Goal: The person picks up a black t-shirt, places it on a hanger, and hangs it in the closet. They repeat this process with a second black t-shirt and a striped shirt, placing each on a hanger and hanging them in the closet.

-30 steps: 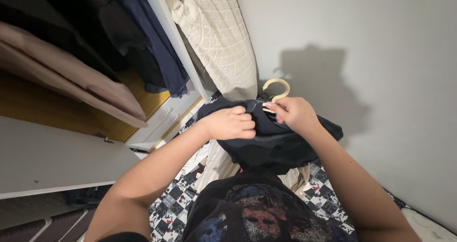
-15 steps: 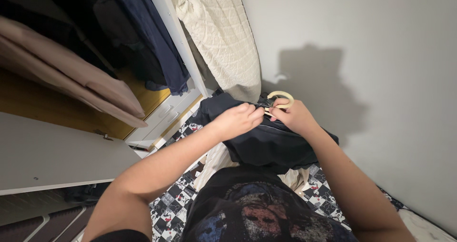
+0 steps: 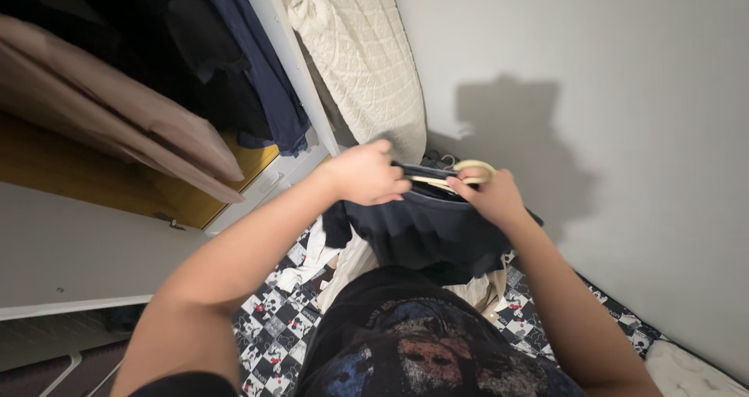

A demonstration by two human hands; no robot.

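While gripping the dark garment (image 3: 429, 229) at mid-frame with both hands, left hand (image 3: 367, 174) and right hand (image 3: 488, 198), threading the pale hanger (image 3: 456, 174) inside, probably needing shoulder alignment.

Single head-worn view, looking steeply down from close range

The one camera sits on the person's head and tilts down and forward along both forearms, close enough that the printed black shirt (image 3: 421, 342) fills the bottom edge. Both hands meet near mid-frame at a dark garment (image 3: 429, 229) on a pale hanger (image 3: 468, 170). An open wardrobe (image 3: 117, 116) lies to the left, a plain grey wall (image 3: 624, 131) to the right. With only this view, nothing is shared.
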